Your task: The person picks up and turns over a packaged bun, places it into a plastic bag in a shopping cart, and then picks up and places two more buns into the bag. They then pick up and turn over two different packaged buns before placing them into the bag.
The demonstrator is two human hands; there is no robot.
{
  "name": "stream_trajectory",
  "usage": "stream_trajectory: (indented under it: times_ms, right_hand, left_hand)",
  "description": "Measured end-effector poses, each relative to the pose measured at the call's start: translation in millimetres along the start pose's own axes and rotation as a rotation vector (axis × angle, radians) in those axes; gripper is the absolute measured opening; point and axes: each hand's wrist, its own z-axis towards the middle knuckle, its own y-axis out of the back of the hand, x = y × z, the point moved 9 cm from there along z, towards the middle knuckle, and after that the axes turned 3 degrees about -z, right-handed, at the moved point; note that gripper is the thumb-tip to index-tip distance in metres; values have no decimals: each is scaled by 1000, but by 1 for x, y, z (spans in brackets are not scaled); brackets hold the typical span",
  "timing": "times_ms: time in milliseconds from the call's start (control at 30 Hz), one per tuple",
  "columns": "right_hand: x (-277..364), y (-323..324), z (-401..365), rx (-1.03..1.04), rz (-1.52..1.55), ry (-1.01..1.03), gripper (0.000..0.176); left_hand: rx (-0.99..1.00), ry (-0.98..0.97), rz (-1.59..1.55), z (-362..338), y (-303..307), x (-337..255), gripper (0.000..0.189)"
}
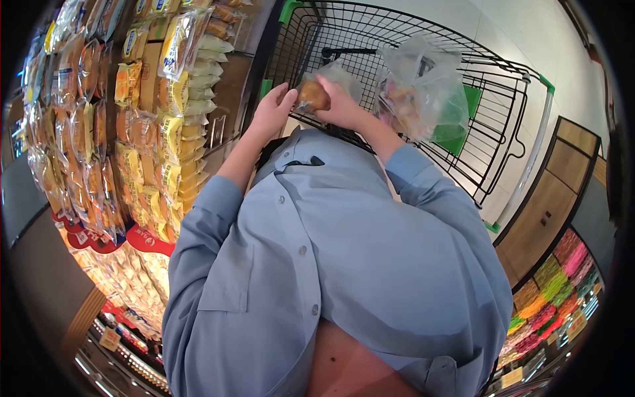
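Observation:
A round brown bun (313, 96) in clear plastic sits over the near side of the black wire shopping cart (410, 14). My right hand (342, 106) is closed around the bun's right side, thumb and fingers against the wrapping. Just left of the bun, my left hand (272, 111) has its thumb and forefinger slightly apart, with a small gap to the bun. Behind the right hand lies more clear plastic (345, 78). To the right, a clear plastic bag (420, 89) with wrapped items rests in the cart beside a green panel (456, 126).
Packaged breads (83, 132) and yellow-wrapped snacks (170, 145) hang or stack in columns at the left, close to my left arm. The cart's green-cornered handle (536, 145) is at the right. Wooden cabinets (546, 205) and colourful goods (552, 298) stand farther right.

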Motion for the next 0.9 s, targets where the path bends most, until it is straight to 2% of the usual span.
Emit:
stream_trajectory:
  times_ms: [33, 67, 100, 133, 200, 300, 433, 500, 533, 600, 633, 667, 700, 733, 900]
  right_hand:
    - [11, -2, -4, -70, -117, 165, 91]
    - [19, -2, -8, -83, -119, 173, 91]
    - [38, -4, -14, -58, -66, 267, 91]
    - [59, -5, -21, -32, -16, 364, 91]
    - [87, -3, -32, -41, -31, 430, 93]
    - [82, -12, -32, 2, 352, 225, 90]
    - [83, -36, -25, 96, 470, 172, 85]
    - [84, -56, -25, 192, 486, 114, 73]
    - [91, -65, -28, 229, 468, 119, 73]
    - [105, -95, -42, 432, 591, 53, 53]
    - [112, -105, -50, 466, 569, 52, 53]
    - [121, -117, -61, 512, 495, 79, 43]
    - [128, -132, -72, 558, 421, 110, 33]
    - [132, -151, -83, 584, 515, 157, 24]
    - [115, -214, -149, 626, 398, 63, 12]
  left_hand:
    - [142, 214, -310, -5, -12, 10, 47]
    - [284, 425, -617, -16, -26, 12, 46]
    - [248, 425, -776, -29, -22, -21, 41]
    - [247, 406, -770, -34, -19, -22, 41]
    - [257, 397, -644, -44, -11, -21, 40]
    - [207, 359, -804, -65, 9, -41, 34]
    - [101, 276, -1043, -105, 29, -43, 32]
    - [19, 253, -1063, -133, 36, -33, 32]
    - [-28, 240, -1058, -149, 40, -29, 32]
    - [-99, 244, -1090, -184, 39, -14, 33]
    - [-177, 251, -1076, -201, 38, 3, 33]
    - [-256, 257, -1061, -219, 37, 18, 33]
    - [-358, 267, -1172, -238, 39, 6, 34]
    - [-395, 262, -1189, -257, 37, 14, 34]
    - [-592, 302, -1313, -352, -5, 73, 37]
